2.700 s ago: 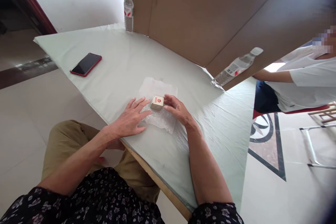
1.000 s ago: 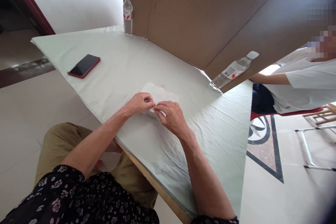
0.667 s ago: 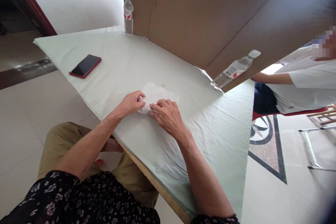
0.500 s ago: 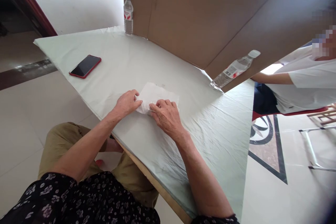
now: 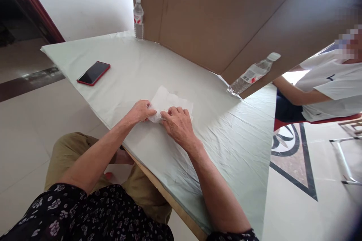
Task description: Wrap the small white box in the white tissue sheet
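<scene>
A thin white sheet, like a paper tissue (image 5: 169, 99), lies on the pale table cover, its near edge bunched up between my hands. My left hand (image 5: 141, 111) pinches its left corner between thumb and fingers. On the near right part, my right hand (image 5: 178, 122) has its fingers curled over the sheet, thumb and index pressed together on the crumpled edge. The fingertips of the right hand partly cover the sheet's right side.
A black phone with a red case (image 5: 94, 73) lies at the left. Brown cardboard panels (image 5: 192, 19) stand across the back, with a water bottle (image 5: 138, 19) at the left and another bottle (image 5: 254, 74) by the right panel. A person in a white shirt (image 5: 325, 86) sits at the right.
My left hand has shifted slightly right and closed on the sheet's left corner, lifting it a little. My right hand stays almost in place. The person at the right has moved an arm.
</scene>
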Demonstrator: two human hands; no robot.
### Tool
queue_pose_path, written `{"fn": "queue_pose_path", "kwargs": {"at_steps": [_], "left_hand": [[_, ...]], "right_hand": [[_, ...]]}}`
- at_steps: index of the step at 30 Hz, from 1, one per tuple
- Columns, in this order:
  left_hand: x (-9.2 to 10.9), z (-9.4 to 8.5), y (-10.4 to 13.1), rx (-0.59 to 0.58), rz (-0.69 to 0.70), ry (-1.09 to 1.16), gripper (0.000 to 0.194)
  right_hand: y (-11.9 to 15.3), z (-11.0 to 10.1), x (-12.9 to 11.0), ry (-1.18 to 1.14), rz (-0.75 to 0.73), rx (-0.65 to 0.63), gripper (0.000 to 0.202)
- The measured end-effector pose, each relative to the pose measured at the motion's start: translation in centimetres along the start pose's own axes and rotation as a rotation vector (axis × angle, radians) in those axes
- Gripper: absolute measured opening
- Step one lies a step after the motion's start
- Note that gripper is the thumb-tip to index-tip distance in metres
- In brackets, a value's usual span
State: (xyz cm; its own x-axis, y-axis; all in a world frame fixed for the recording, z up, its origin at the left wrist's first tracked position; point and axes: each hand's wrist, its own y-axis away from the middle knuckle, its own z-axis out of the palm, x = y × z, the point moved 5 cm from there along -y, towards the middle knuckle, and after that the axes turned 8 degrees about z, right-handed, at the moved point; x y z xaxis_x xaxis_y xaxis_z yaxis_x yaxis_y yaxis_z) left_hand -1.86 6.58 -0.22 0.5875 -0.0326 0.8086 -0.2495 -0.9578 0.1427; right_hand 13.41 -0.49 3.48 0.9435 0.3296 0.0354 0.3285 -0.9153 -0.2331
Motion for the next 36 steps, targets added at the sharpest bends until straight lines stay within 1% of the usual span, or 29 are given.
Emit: {"fn": "queue_pose_path", "kwargs": {"at_steps": [4,6,9,12,13,15,17,22,24,25,27,29,31,33,34,36], "left_hand": [[1.6,-0.1,0.2,0.165,0.097,-0.17,0.018],[2.0,0.1,0.3,0.176,0.098,-0.14,0.019],[2.1,0.9,0.3,0.11,0.034,0.096,0.017],[2.4,1.6,0.4,0.071,0.034,0.287,0.014],[2.5,1.7,0.5,0.069,0.045,0.308,0.013],[2.8,1.9,0.7,0.056,0.067,0.305,0.008],[3.3,1.8,1.0,0.006,0.105,0.283,0.006],[4.0,1.3,1.9,-0.188,0.23,0.313,0.025],[4.0,1.3,2.0,-0.231,0.283,0.268,0.03],[4.0,1.4,1.9,-0.228,0.32,0.215,0.031],[4.1,1.6,1.8,-0.162,0.415,0.053,0.027],[4.3,1.7,1.9,-0.055,0.519,-0.118,0.022],[4.5,1.9,2.1,0.012,0.592,-0.216,0.02],[4.5,2.2,2.4,0.022,0.626,-0.246,0.021],[4.5,2.3,2.5,0.017,0.634,-0.254,0.021],[4.5,2.6,2.7,0.007,0.637,-0.28,0.023]], "right_hand": [[-0.1,0.1,-0.1,0.003,0.007,0.004,0.014],[-0.1,0.2,-0.1,0.005,0.011,-0.004,0.015],[-0.1,0.3,-0.2,-0.007,0.022,-0.005,0.02],[-0.1,0.1,-0.1,-0.042,0.036,0.003,0.037],[-0.1,0.0,-0.1,-0.058,0.043,-0.003,0.039],[-0.1,-0.3,0.2,-0.103,0.065,-0.033,0.037],[-0.1,-0.7,0.6,-0.172,0.09,-0.064,0.034],[0.1,-1.6,1.7,-0.347,0.104,-0.096,0.028],[0.2,-1.7,1.9,-0.377,0.106,-0.096,0.029],[0.2,-1.8,2.0,-0.386,0.11,-0.095,0.029],[0.1,-1.8,2.1,-0.417,0.109,-0.09,0.028],[0.1,-1.9,2.5,-0.47,0.124,-0.052,0.024],[0.3,-2.2,3.8,-0.523,0.209,0.037,0.018],[0.9,-2.3,5.9,-0.549,0.372,0.106,0.015],[1.4,-2.1,7.0,-0.549,0.462,0.102,0.014],[2.6,-1.1,8.9,-0.52,0.603,-0.003,0.017]]}}
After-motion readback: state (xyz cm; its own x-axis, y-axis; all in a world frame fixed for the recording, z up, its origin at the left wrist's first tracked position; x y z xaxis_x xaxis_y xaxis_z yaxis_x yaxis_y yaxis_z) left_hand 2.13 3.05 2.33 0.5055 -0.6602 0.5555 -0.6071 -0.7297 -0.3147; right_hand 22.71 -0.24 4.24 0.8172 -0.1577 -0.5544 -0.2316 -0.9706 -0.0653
